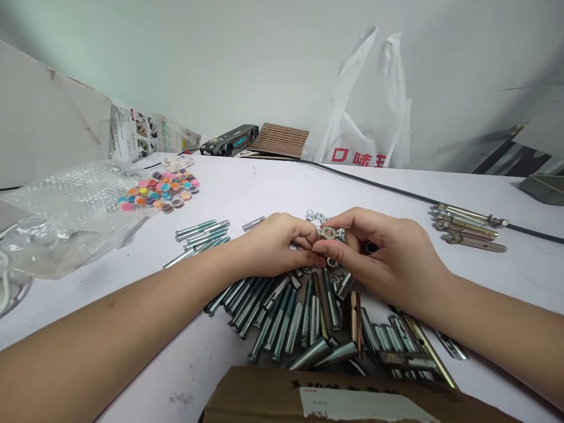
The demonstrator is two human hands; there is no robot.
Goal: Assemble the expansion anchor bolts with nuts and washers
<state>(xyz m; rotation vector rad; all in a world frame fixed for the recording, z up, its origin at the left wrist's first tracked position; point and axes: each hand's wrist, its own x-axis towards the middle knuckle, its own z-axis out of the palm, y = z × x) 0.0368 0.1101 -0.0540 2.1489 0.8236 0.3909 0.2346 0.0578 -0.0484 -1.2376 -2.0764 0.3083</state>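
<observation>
- Head view: washer (328, 232) between both hands, flat and round, so no long axis; right hand (392, 249) nearer, at its 3 o'clock, thumb and forefinger pinching it
- Left hand (275, 247) at 9 o'clock, fingers curled, cannot tell if gripping
- Cardboard box (251, 396) at 6 o'clock, contents unclear; plastic bag (365, 132) at 1 o'clock, contents hidden

- A flat, ring-shaped metal washer (324, 234) is showing pale brassy tan.
- Long, cylindrical steel bolts (282, 324) are gleaming silver, tinged blue-green.
- Small round discs (165, 187) are mixing pink, orange, yellow, blue and brown.
- A white plastic carrier bag (350, 138) is displaying red characters.
- A black oblong device (231, 141) is bearing bright-blue lettering.
- A brown cardboard box (251, 393) is wearing a white label (352, 402).
</observation>
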